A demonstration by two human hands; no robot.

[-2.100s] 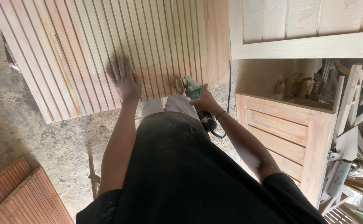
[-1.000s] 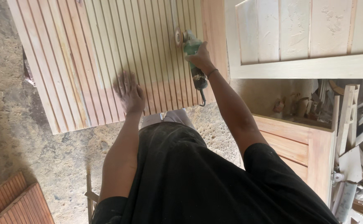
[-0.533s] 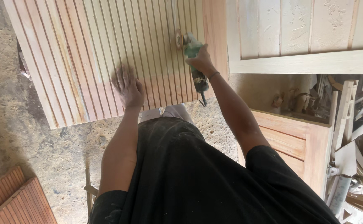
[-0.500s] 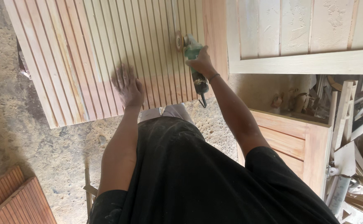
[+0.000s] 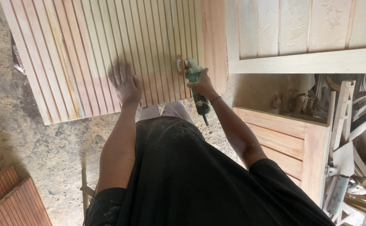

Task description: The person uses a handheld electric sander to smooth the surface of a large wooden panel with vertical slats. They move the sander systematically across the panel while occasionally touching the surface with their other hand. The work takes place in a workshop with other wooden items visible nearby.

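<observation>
So the right hand [image 5: 201, 85] is wrapped tight around a green grinder [image 5: 194, 86], with its sanding disc [image 5: 180, 64] sitting on the slatted panel [image 5: 107, 50], near the panel's bottom edge and toward its right side. The left hand [image 5: 125, 83] is flat on the panel with fingers spread wide, holding nothing, well left of the disc and just above that same bottom edge. It looks blurred, so I can't tell how firmly it's pressing.

What I'd worry about: the disc is close to the panel's edge and sits across narrow grooves. Tip it a little and I reckon it digs into a slat or rounds off a rib. If it runs off the bottom edge, it could grab and kick toward the legs, which stand right below that edge. One hand on a grinder isn't much control either. The cord [image 5: 206, 119] hangs off the tool's tail just below the panel, so it could snag on the corner.

Another framed panel [image 5: 300, 62] lies right of it.
</observation>
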